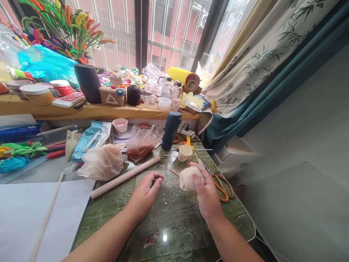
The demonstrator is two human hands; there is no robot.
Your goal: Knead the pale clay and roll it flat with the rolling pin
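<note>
A pale lump of dough or clay (187, 180) rests in my right hand (209, 194), its thumb across the near side and its fingers behind. My left hand (145, 191) hovers over or rests on a clear sheet (174, 222) strewn with crumbs; I cannot tell if it touches. Its fingers are loosely curled, thumb apart, with nothing between them. Left of that hand lies a wooden rolling pin (125, 177). A thin wooden stick (174, 172) pokes out beside the lump. Beyond it stands a paper cup (185, 153).
Orange-handled scissors (222, 187) lie by the table's right edge. A dark blue bottle (171, 131), a bag of reddish-brown material (140, 147) and a crumpled plastic bag (102, 162) line the back. White paper (35, 214) covers the left side, with a long stick (49, 214) across it.
</note>
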